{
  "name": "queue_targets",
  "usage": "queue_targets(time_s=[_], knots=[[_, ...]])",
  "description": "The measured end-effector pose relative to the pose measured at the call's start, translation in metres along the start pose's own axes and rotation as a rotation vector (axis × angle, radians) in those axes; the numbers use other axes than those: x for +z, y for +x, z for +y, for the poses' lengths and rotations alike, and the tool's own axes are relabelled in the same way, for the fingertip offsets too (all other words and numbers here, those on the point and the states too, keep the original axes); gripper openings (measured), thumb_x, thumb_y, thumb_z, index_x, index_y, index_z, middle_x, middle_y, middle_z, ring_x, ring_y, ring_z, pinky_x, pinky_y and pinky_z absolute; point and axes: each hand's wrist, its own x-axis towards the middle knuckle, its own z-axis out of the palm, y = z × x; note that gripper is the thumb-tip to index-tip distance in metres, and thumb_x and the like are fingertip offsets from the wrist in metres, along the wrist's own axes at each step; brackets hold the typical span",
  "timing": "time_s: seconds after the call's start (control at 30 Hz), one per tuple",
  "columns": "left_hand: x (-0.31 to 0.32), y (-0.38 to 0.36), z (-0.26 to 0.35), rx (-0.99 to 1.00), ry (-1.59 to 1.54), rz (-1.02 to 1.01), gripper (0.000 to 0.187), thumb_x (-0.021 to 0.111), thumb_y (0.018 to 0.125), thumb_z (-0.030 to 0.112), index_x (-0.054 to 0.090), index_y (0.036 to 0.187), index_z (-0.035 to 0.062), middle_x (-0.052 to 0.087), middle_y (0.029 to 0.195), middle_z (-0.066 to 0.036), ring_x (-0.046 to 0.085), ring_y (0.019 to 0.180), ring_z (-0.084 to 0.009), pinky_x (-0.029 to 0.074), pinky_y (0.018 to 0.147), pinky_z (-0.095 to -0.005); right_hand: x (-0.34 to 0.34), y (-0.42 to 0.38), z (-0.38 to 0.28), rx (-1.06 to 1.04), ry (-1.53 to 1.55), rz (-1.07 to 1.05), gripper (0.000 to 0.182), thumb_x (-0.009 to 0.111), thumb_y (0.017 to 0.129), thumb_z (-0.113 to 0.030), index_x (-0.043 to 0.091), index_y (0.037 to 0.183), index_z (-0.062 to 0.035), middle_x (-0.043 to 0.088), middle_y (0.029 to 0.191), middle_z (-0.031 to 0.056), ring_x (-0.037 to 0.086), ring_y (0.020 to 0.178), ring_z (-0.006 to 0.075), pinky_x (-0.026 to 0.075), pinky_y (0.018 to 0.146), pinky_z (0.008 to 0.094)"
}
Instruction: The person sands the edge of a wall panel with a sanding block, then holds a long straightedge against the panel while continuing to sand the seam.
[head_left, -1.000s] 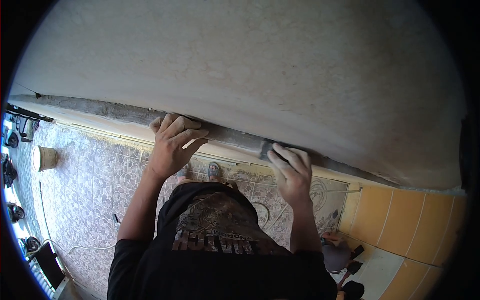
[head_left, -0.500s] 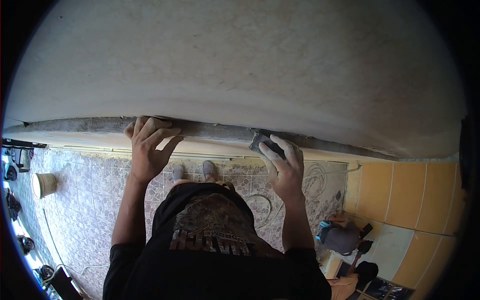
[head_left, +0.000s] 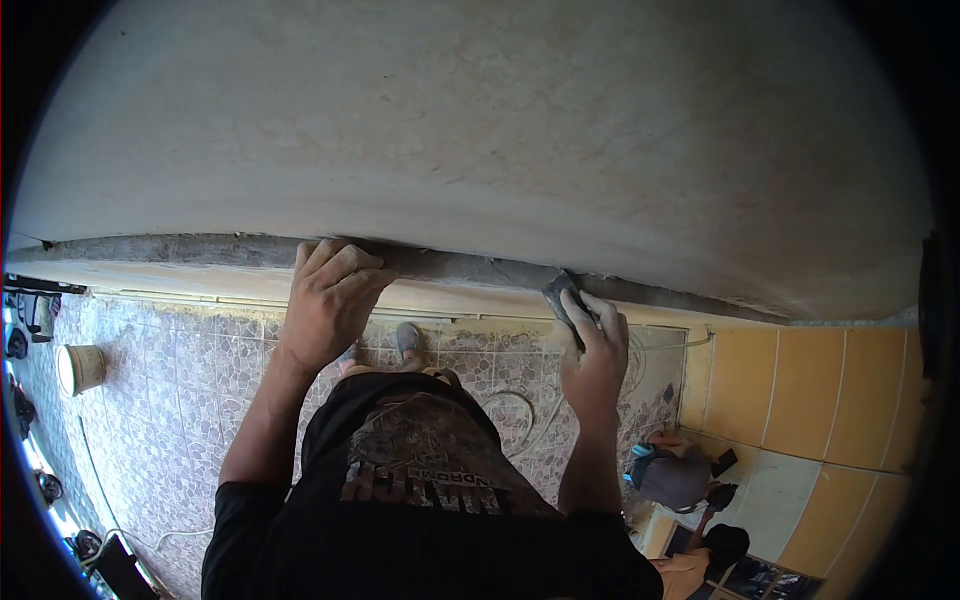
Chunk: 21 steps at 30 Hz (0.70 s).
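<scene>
A long dark grey strip [head_left: 450,266] runs across the pale, smudged wall [head_left: 500,130], roughly level with both hands. My left hand [head_left: 335,295] is closed, with its dusty fingers bent over the strip's edge and the thumb mostly hidden. Further right, my right hand [head_left: 597,350] grips a small dark grey flat block [head_left: 562,290] between fingers and thumb. The block's upper end touches the strip. Pale dust coats the fingers of this hand too.
Below lies a stone-patterned tiled floor [head_left: 190,370] with a white bucket [head_left: 82,369] at left and a coiled hose [head_left: 512,418]. Two people, one a crouching person [head_left: 672,478], are at lower right by an orange tiled wall [head_left: 800,390]. Motorbikes stand far left.
Both hands have moved right along the strip, the block going with my right hand and turning more upright. My left fingers have drawn together. The view has shifted slightly.
</scene>
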Motion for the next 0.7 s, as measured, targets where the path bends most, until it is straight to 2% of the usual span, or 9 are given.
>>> queue_targets(time_s=[0.13, 0.23, 0.37, 0.47, 0.53, 0.57, 0.67, 0.7], knots=[[0.006, -0.003, 0.000, 0.028, 0.072, 0.009, 0.018, 0.087, 0.082, 0.010, 0.080, 0.098, 0.0173, 0.074, 0.101, 0.002, 0.065, 0.095, -0.0205, 0.045, 0.083, -0.0397, 0.014, 0.014, -0.069, 0.108, -0.064, -0.057, 0.037, 0.078, 0.096, -0.024, 0.077, 0.130, -0.0086, 0.065, 0.120, 0.0116, 0.065, 0.106, 0.0318, 0.055, 0.090, 0.0460], [0.006, -0.002, -0.002, 0.051, 0.064, 0.022, 0.019, 0.086, 0.082, 0.009, 0.080, 0.098, 0.0176, 0.074, 0.101, 0.002, 0.066, 0.095, -0.0203, 0.045, 0.081, -0.0398, 0.018, 0.011, -0.070, 0.126, 0.070, -0.020, 0.038, 0.078, 0.097, -0.024, 0.076, 0.132, -0.0093, 0.063, 0.119, 0.0114, 0.064, 0.104, 0.0310, 0.055, 0.088, 0.0445], [0.007, -0.001, -0.006, 0.072, 0.044, 0.024, 0.020, 0.086, 0.081, 0.009, 0.080, 0.098, 0.0182, 0.074, 0.102, 0.003, 0.066, 0.095, -0.0202, 0.045, 0.080, -0.0396, 0.003, -0.018, -0.013, 0.286, -0.016, 0.058, 0.038, 0.078, 0.097, -0.024, 0.077, 0.133, -0.0124, 0.064, 0.118, 0.0112, 0.064, 0.103, 0.0295, 0.056, 0.083, 0.0417], [0.009, -0.003, -0.005, 0.099, 0.036, 0.023, 0.023, 0.087, 0.080, 0.008, 0.081, 0.100, 0.0186, 0.074, 0.103, 0.003, 0.067, 0.095, -0.0199, 0.045, 0.079, -0.0395, 0.010, -0.010, -0.035, 0.246, -0.114, 0.052, 0.040, 0.080, 0.096, -0.025, 0.076, 0.134, -0.0128, 0.063, 0.117, 0.0110, 0.064, 0.102, 0.0288, 0.056, 0.081, 0.0416], [0.010, -0.005, -0.007, 0.091, 0.063, 0.020, 0.027, 0.084, 0.078, 0.009, 0.083, 0.102, 0.0199, 0.074, 0.105, 0.007, 0.066, 0.096, -0.0176, 0.045, 0.080, -0.0374, 0.024, 0.000, -0.083, 0.225, 0.012, -0.044, 0.045, 0.082, 0.094, -0.028, 0.074, 0.137, -0.0157, 0.063, 0.115, 0.0107, 0.063, 0.101, 0.0285, 0.056, 0.082, 0.0406], [0.009, -0.005, -0.008, 0.091, 0.062, 0.023, 0.027, 0.084, 0.078, 0.009, 0.083, 0.102, 0.0199, 0.074, 0.105, 0.007, 0.066, 0.096, -0.0176, 0.045, 0.080, -0.0374, 0.033, 0.003, -0.101, 0.119, 0.095, 0.020, 0.043, 0.082, 0.095, -0.028, 0.075, 0.136, -0.0190, 0.062, 0.116, 0.0108, 0.062, 0.103, 0.0282, 0.056, 0.083, 0.0407], [0.006, -0.005, -0.011, 0.099, 0.060, 0.014, 0.027, 0.083, 0.077, 0.009, 0.083, 0.102, 0.0201, 0.074, 0.106, 0.008, 0.066, 0.097, -0.0172, 0.046, 0.079, -0.0372, 0.031, -0.001, -0.097, 0.148, 0.229, -0.028, 0.042, 0.081, 0.096, -0.025, 0.075, 0.137, -0.0180, 0.062, 0.117, 0.0118, 0.062, 0.104, 0.0288, 0.056, 0.085, 0.0410], [0.005, -0.004, -0.011, 0.106, 0.043, 0.016, 0.028, 0.085, 0.077, 0.009, 0.082, 0.102, 0.0200, 0.074, 0.106, 0.007, 0.066, 0.097, -0.0179, 0.046, 0.080, -0.0377, 0.024, -0.005, -0.083, 0.191, 0.152, -0.021, 0.042, 0.079, 0.097, -0.024, 0.075, 0.137, -0.0159, 0.061, 0.118, 0.0120, 0.061, 0.105, 0.0292, 0.056, 0.087, 0.0408]])
